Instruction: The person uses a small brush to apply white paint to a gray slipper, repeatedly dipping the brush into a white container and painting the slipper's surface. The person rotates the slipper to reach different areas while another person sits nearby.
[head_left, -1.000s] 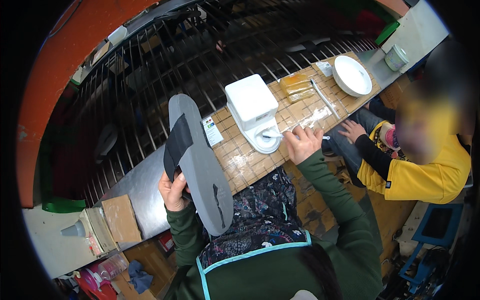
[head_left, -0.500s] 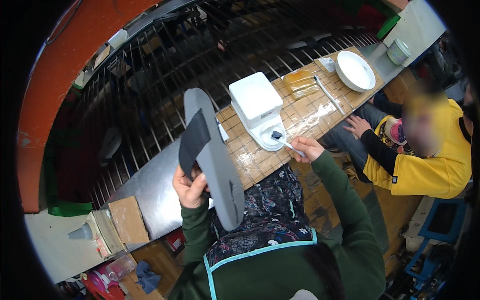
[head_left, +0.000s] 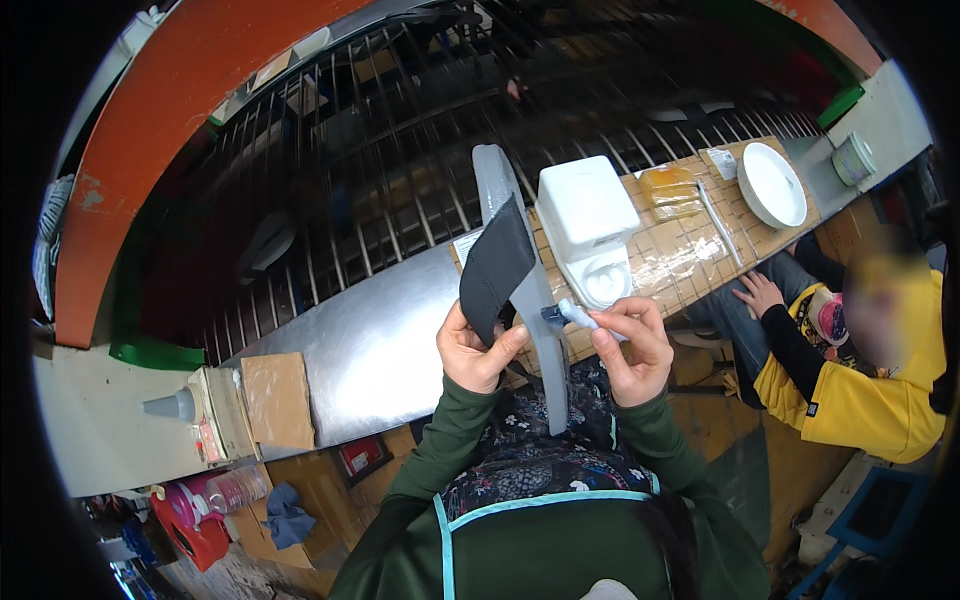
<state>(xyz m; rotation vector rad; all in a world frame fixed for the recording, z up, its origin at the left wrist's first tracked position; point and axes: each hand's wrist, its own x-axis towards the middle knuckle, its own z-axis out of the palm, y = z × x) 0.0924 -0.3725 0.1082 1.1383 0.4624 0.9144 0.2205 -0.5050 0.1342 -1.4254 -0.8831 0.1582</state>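
Held upright on its edge is a slide sandal with a grey sole (head_left: 552, 375) and a wide black strap (head_left: 497, 262). My left hand (head_left: 473, 355) grips it at the strap side, thumb and fingers closed. In my right hand (head_left: 637, 350), thumb and fingers pinch a small brush (head_left: 578, 314) by its white handle. Its dark bristles are at the right-facing side of the sole and seem to touch it. Just beyond my right hand stands a white dispenser (head_left: 587, 205) with a round cup at its near end.
On the tape-covered board (head_left: 685, 255) lie a wrapped amber block (head_left: 669, 192) and a white stick (head_left: 719, 223), with a white bowl (head_left: 772, 185) farther right. Metal conveyor rods (head_left: 395, 215) run behind. A co-worker in yellow (head_left: 865, 395) sits at right. Cardboard (head_left: 278, 400) lies at left.
The brush has left the dispenser's cup and come to the sole. The sandal has turned more edge-on, and both hands are closer together. The whole view has shifted.
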